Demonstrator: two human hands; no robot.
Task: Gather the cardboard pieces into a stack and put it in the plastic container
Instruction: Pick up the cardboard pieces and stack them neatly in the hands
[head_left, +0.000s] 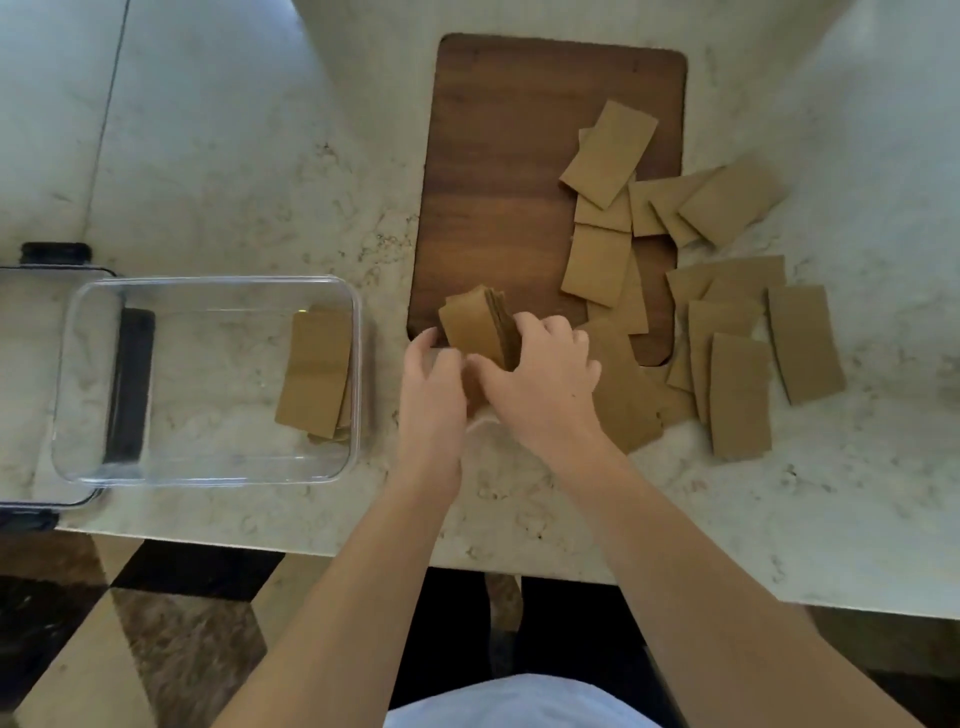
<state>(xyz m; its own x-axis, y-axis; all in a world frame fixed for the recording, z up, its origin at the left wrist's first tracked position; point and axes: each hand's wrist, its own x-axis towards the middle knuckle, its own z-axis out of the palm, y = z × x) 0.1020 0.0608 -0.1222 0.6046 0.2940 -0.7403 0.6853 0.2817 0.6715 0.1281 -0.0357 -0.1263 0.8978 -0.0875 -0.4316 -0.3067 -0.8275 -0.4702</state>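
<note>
Marble, pale and veined, forms the countertop (218, 171) that fills most of the view, its near edge running above a dark patterned floor. Both bare forearms reach across that edge to the middle of the counter. The left hand (434, 384) and the right hand (545, 379) meet there, both closed around a stack of cardboard pieces (480, 325) that stands tilted on edge at the near left corner of a wooden cutting board (498, 171); the right fingers curl over its top edge while the left hand braces its near left side.

Just left of the hands sits a clear plastic container (208, 283), open on top, with a few cardboard pieces in the container (314, 374) lying flat against its right wall. A dark-edged lid (31, 270) lies partly beneath the container's left end and reaches out of view.

Right of the hands, loose cardboard pieces (737, 395) lie scattered and overlapping on the counter, some touching the right wrist. Farther away, more pieces (608, 153) spread over the right side of the board and beyond its right edge onto the marble.
</note>
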